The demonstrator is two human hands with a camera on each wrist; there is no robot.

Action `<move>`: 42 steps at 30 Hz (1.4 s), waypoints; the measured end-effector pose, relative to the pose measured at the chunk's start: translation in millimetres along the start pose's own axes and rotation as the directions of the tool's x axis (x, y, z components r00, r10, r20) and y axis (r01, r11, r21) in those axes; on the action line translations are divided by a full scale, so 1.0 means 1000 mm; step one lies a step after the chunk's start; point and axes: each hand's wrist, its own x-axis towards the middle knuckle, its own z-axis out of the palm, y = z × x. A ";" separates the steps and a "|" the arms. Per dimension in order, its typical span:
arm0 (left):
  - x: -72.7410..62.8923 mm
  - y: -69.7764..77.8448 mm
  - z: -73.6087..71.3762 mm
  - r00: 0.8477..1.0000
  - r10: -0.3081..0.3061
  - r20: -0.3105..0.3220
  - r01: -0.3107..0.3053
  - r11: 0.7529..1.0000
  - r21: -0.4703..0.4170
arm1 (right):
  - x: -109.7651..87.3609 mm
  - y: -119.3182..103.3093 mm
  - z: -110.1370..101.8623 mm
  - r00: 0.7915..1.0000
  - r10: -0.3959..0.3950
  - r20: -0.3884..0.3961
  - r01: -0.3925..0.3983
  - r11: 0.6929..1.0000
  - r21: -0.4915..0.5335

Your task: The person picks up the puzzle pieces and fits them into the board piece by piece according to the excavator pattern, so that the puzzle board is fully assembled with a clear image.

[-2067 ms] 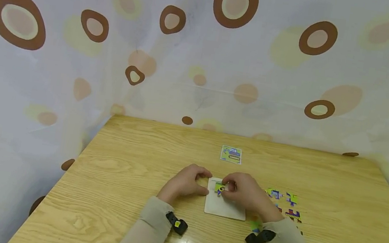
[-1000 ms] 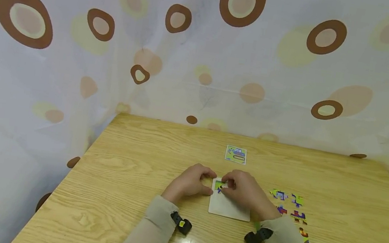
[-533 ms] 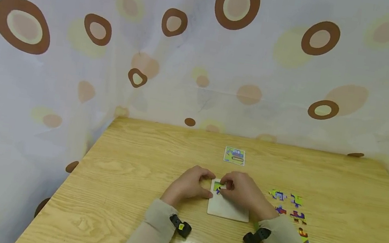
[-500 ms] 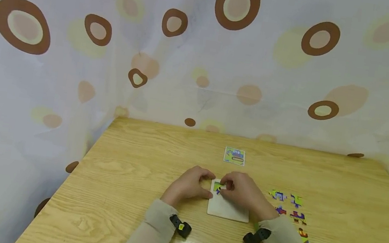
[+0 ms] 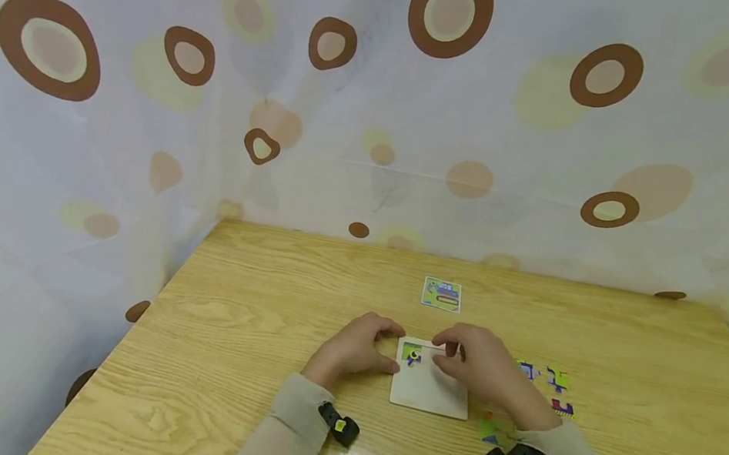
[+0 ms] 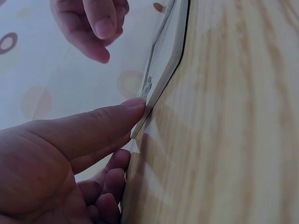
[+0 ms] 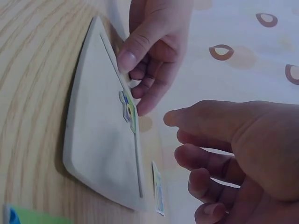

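While your left hand (image 5: 355,347) lies at the left edge of the white puzzle tray (image 5: 430,394), low and just right of centre in the head view, your right hand (image 5: 481,364) is over the tray's right part, thumb and forefinger apart with nothing between them. One jigsaw piece (image 5: 413,355) sits in the tray's upper-left corner, between your hands. Loose jigsaw pieces (image 5: 557,378) lie to the right, some hidden by your forearm; the picture card (image 5: 442,294) lies above the tray on the wooden table (image 5: 271,292).

In the left wrist view, your left thumb presses the tray's rim at the centre of the frame, holding it by the edge. Your right hand, upper left, touches nothing.

In the right wrist view, the piece shows near the middle, set by the rim, and your right fingers at lower right are loosely bent and bare.

Such a piece should be light, stiff and thin, so pinch it by opposite edges; the tray looks light and likely to slide, so keep hold of its rim.
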 end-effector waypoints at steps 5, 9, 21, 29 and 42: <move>-0.001 0.001 0.001 1.000 -0.017 -0.005 0.016 1.000 -0.010 | -0.008 0.002 -0.007 1.000 -0.018 -0.022 0.018 1.000 0.001; -0.002 0.001 0.002 1.000 -0.014 -0.006 0.014 1.000 -0.022 | -0.015 0.007 -0.008 0.999 -0.016 -0.035 0.016 1.000 0.017; -0.002 0.002 0.006 1.000 -0.006 0.007 0.006 1.000 -0.030 | -0.045 0.017 -0.022 0.995 0.016 -0.094 -0.005 0.993 0.119; 0.001 0.000 0.005 1.000 -0.007 0.004 0.007 1.000 -0.010 | -0.058 0.030 -0.040 0.991 0.025 -0.135 -0.012 0.996 0.090; 0.001 -0.001 0.000 1.000 0.004 -0.003 -0.004 1.000 -0.018 | -0.065 0.063 -0.052 0.991 0.110 -0.075 -0.105 0.992 0.070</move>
